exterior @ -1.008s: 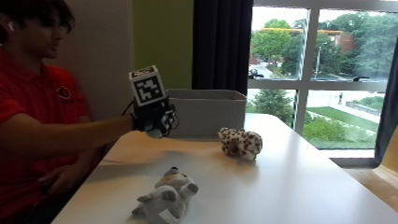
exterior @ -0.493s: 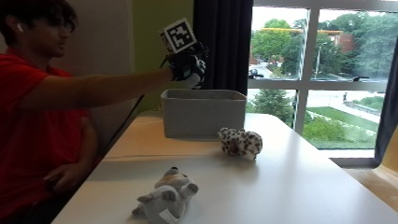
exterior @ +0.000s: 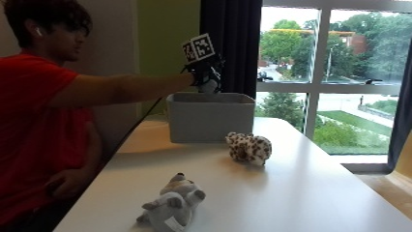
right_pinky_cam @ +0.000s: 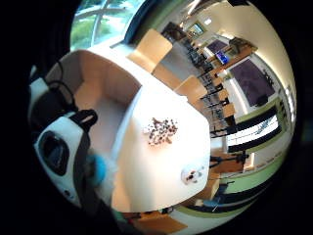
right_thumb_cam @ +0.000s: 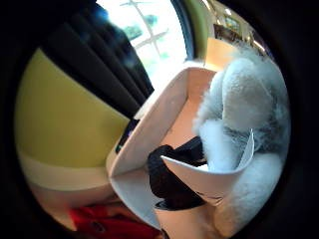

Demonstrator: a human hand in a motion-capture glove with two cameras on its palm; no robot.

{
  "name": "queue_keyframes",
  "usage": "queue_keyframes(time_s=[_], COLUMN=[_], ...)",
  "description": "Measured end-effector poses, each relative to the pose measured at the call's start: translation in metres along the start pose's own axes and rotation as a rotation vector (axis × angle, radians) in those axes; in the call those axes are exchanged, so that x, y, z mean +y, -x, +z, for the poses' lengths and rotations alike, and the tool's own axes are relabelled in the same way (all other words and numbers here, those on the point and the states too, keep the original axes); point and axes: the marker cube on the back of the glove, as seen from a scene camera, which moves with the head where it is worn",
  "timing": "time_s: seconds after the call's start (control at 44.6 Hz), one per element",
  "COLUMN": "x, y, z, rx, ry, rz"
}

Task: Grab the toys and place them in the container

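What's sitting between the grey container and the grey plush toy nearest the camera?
In the outside view, the spotted plush toy lies on the table between the grey container and the grey plush toy, slightly off to the window side.

Held toy (exterior: 208,86) mostly behind hand (exterior: 203,75)

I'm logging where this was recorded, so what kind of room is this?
Probably an office or campus meeting room: a long white table beside a large window, with rows of chairs on the floor beyond.
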Motion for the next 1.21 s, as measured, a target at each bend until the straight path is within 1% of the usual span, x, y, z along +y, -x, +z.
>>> queue_keyframes(time_s=[0.112, 0.224, 0.291, 0.381, 0.515, 0.672, 0.762, 0.829, 1.053, 1.21], x=[0.003, 0.015, 0.025, 0.038, 0.054, 0.085, 0.111, 0.136, 0.200, 0.242], y=[0.007, 0.010, 0.004, -0.006, -0.027, -0.076, -0.107, -0.130, -0.186, -0.241], z=[0.010, 0.023, 0.027, 0.023, 0.012, 0.003, 0.005, 0.011, 0.039, 0.049], rx=[-0.004, -0.002, -0.033, -0.080, -0.046, -0.030, -0.039, -0.044, -0.011, 0.051], ry=[0.070, 0.300, 0.362, 0.345, 0.325, 0.342, 0.336, 0.336, 0.379, 0.399], rz=[-0.002, -0.024, -0.026, -0.032, -0.016, 0.038, 0.115, 0.146, 0.282, 0.487])
